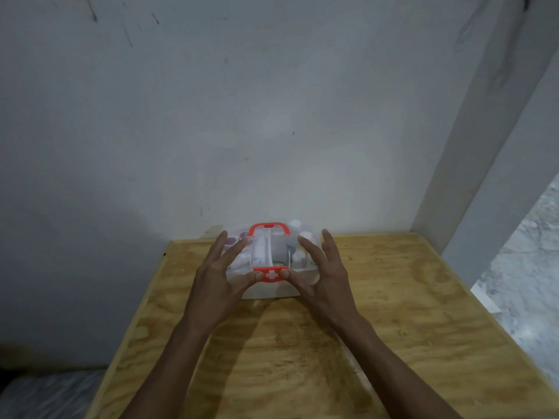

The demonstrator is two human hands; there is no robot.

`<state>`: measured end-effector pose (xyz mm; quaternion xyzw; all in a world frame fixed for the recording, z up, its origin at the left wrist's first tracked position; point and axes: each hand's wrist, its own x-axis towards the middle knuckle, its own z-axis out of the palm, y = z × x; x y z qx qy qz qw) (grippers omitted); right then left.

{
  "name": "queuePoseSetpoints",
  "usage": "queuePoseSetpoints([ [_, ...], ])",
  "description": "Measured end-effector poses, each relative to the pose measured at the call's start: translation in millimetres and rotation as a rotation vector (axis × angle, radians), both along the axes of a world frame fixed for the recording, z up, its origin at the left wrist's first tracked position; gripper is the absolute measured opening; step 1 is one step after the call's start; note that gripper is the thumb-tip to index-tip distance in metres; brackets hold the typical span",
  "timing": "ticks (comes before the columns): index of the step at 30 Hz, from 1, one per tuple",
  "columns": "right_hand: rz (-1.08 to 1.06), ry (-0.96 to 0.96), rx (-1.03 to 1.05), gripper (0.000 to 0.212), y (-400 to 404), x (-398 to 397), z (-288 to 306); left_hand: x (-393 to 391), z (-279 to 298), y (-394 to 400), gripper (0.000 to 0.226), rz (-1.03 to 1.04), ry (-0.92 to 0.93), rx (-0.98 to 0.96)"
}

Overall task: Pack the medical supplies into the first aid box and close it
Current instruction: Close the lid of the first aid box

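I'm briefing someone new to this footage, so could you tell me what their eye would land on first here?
The clear first aid box with its red handle and red latch stands at the far edge of the wooden table, against the wall. The left hand and right hand lie spread on its lid, thumbs at the latch.

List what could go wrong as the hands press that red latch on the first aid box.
1. Both thumbs press the red latch from the front, so the first aid box might slide back toward the wall.
2. Supplies inside reach up near the clear lid; if one stands too tall, the latch may not catch.
3. The left hand and right hand only lie spread on the lid, so the box could tip under uneven pressure.
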<state>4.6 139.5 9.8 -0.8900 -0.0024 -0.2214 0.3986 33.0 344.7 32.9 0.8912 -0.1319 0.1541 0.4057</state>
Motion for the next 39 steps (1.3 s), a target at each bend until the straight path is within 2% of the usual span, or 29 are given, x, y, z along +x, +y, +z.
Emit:
queuePoseSetpoints([
  [10, -0.009, 0.05, 0.071, 0.079, 5.2, 26.2, 1.2, 19.9, 3.8, 3.9, 0.084, 0.038, -0.029, -0.036],
  [15, -0.007, 0.048, 0.082, 0.08, 7.5, 43.3, 2.0, 39.9, -0.2, 7.8, 0.092, 0.068, 0.0, -0.031],
  [25, -0.012, 0.067, 0.091, 0.08, 10.9, 64.0, 4.1, 55.9, 2.5, 5.7, 0.085, 0.075, -0.011, -0.043],
  [39, -0.021, 0.069, 0.108, 0.08, 13.4, 65.7, 4.9, 60.8, 3.0, 4.3, 0.083, 0.094, 0.001, -0.044],
])
